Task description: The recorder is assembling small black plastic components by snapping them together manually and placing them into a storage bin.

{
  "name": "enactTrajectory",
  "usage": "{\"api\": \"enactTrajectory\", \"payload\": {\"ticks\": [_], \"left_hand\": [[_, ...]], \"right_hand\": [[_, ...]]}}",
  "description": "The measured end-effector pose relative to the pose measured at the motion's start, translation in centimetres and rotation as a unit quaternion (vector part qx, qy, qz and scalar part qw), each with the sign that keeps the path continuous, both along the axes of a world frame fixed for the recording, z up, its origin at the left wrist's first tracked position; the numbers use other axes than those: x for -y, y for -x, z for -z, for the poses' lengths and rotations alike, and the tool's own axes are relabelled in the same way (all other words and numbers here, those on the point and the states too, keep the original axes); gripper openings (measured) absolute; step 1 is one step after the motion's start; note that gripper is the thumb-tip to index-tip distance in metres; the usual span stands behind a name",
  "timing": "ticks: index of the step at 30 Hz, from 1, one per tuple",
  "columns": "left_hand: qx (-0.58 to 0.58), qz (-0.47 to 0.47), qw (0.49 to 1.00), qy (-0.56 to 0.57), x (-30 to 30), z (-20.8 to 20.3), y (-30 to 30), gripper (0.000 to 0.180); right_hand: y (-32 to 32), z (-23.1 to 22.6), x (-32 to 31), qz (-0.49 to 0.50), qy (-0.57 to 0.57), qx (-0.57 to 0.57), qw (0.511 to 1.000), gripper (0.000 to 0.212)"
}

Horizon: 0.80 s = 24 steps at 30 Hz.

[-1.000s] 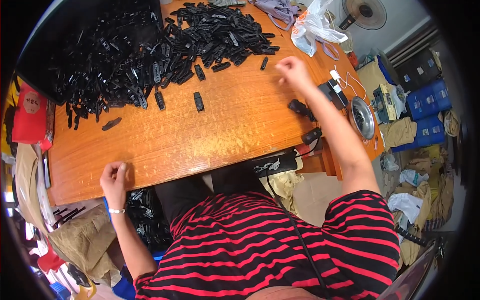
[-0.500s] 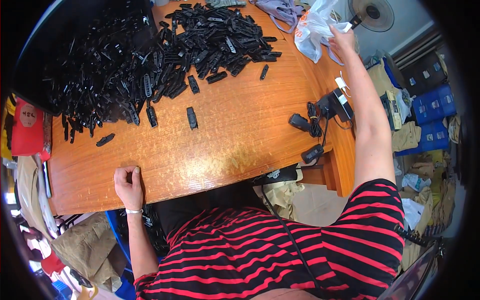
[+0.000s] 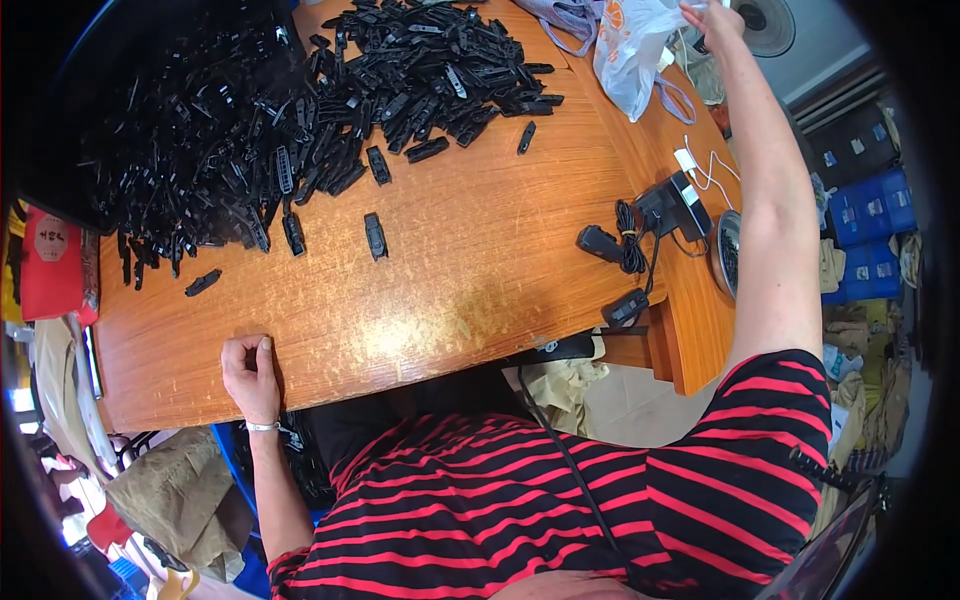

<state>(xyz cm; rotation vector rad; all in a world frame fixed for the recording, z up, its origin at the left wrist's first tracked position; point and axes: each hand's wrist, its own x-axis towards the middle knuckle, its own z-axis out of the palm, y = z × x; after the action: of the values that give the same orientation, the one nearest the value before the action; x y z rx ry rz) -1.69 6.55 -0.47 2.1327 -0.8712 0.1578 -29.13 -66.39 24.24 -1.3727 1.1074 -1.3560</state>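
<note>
At the far right of the table, my right hand (image 3: 714, 24) is stretched out and closed on the top of a white plastic bag (image 3: 628, 72) with orange print. The bag hangs beside a grey-purple cloth bag (image 3: 566, 22); what it contains cannot be made out. My left hand (image 3: 250, 378) rests at the table's near left edge, fingers curled, with nothing visible in them. Beyond it lies a single black plastic part (image 3: 203, 282). Another black part (image 3: 375, 236) lies by itself near the table's middle. A large heap of similar black parts (image 3: 430, 75) covers the far left.
A black boxy device (image 3: 672, 207) with coiled cable (image 3: 629, 240) sits at the right, near a white plug (image 3: 685, 160). A metal bowl (image 3: 725, 255) stands beside my right forearm. A fan (image 3: 765, 28) is beyond. Blue bins (image 3: 872, 210) stand right; a red bag (image 3: 55, 262) hangs left.
My right hand has moved farther out and slightly right, pulling the plastic bag's top with it. The metal bowl has come into sight beside my forearm. My left hand stays resting on the table.
</note>
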Motion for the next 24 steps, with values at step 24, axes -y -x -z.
{"api": "enactTrajectory", "payload": {"ticks": [24], "left_hand": [[-0.133, -0.025, 0.988, 0.078, 1.1, -0.1, 0.2, 0.010]], "right_hand": [[-6.1, -15.9, -26.7, -0.204, 0.242, 0.019, 0.948, 0.036]]}}
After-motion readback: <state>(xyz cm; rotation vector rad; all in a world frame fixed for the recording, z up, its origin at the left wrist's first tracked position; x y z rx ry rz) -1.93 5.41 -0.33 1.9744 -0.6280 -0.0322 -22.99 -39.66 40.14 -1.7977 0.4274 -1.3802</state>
